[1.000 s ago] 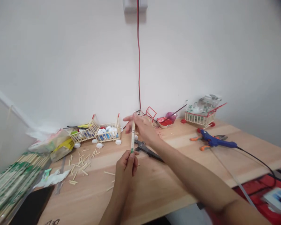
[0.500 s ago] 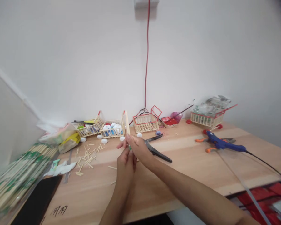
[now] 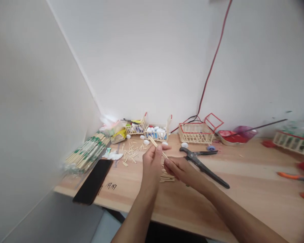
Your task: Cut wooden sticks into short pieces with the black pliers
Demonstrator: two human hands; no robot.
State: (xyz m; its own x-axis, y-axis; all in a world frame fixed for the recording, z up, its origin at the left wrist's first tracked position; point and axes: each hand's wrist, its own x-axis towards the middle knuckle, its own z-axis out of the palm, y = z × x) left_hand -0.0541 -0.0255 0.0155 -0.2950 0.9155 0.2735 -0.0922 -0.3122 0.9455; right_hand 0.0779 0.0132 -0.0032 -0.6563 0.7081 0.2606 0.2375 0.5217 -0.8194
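Note:
My left hand (image 3: 152, 162) is closed around a pair of pale wooden chopsticks (image 3: 153, 141), whose ends stick up past the thumb. On their lower part, my right hand (image 3: 178, 168) is closed, fingers pinched together. The chopsticks slant up and to the left above the table. Beneath my right hand lies a small pile of cut sticks (image 3: 167, 176), partly hidden by the hands. Just right of the hands rest black-handled cutters (image 3: 205, 165), jaws toward the wall. More short stick pieces (image 3: 129, 154) are scattered left of my left hand.
Along the wall stand little stick carts (image 3: 196, 133), some filled with bottle caps (image 3: 155, 131). A red paint dish (image 3: 233, 137) sits right of them. Wrapped chopsticks (image 3: 90, 152) and a black phone (image 3: 92, 182) lie left. Orange-handled pliers (image 3: 291, 175) lie at the right edge.
The view has swung left, so the table's things sit farther right. My hands have moved apart slightly along the chopsticks, which now lean left instead of standing nearly upright.

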